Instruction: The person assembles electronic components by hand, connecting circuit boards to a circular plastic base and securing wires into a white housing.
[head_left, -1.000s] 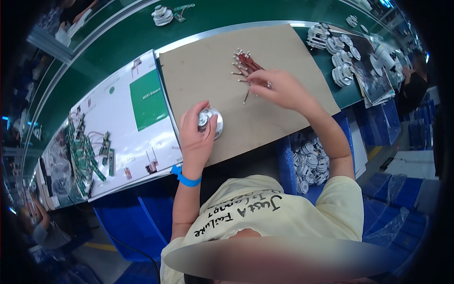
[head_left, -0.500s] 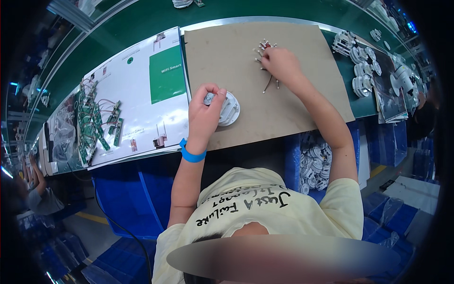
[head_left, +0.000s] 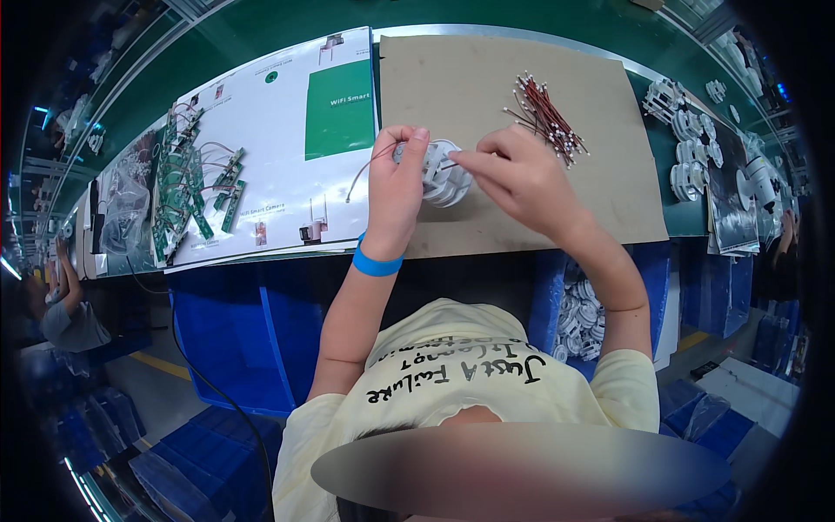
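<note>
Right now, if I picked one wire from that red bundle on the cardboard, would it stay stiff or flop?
Probably flop: the wire at the left hand hangs in a loose curve. The red bundle looks thin, so likely very light and easily scattered.

Yellow T-shirt, blue wristband (head_left: 376,264)

A single head-worn fisheye view looks steeply down from above the person's own head onto the surface (head_left: 522,200), close over the hands, with straight edges bowing toward the dark round rim.
</note>
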`<state>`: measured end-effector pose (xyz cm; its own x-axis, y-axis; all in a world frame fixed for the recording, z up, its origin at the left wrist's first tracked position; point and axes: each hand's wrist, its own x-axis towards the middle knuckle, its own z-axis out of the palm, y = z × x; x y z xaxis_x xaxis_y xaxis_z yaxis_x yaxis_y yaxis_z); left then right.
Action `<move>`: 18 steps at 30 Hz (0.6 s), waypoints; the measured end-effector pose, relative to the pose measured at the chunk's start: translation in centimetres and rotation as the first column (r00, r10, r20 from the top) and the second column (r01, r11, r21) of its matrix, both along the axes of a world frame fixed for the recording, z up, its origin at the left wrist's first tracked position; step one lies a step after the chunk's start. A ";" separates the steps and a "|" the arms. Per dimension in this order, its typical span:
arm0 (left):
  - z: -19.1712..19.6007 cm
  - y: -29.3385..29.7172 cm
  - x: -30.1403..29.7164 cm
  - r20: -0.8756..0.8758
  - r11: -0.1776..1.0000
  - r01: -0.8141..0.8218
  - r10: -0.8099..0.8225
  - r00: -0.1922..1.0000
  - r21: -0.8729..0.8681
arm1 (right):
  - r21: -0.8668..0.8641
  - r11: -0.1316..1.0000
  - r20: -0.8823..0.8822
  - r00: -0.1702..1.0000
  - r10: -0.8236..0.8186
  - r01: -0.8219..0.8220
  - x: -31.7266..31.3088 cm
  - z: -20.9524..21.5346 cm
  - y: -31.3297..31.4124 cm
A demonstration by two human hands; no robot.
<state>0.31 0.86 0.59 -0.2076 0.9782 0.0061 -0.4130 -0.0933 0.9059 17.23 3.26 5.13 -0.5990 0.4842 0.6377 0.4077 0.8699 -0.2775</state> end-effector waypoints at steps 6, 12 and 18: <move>0.2 -0.5 0.4 -0.013 0.999 -0.041 0.041 0.999 0.001 | 0.134 0.986 -0.087 0.993 -0.084 0.095 -0.8 -2.3 -0.4; -0.2 -0.8 0.4 -0.051 0.999 -0.029 0.030 0.998 0.014 | 0.199 0.972 -0.161 0.982 -0.096 0.127 -1.4 -3.2 -0.3; 0.1 -1.2 0.8 -0.034 0.997 -0.062 0.064 0.997 0.038 | 0.015 0.989 -0.208 0.968 -0.144 0.150 -1.9 -3.9 -0.5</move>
<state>1.11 -0.33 0.67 -0.2678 0.9621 0.0507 -0.3730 -0.1521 0.9153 15.37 2.78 1.23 -0.3775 0.5359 0.7552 0.4685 0.8140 -0.3434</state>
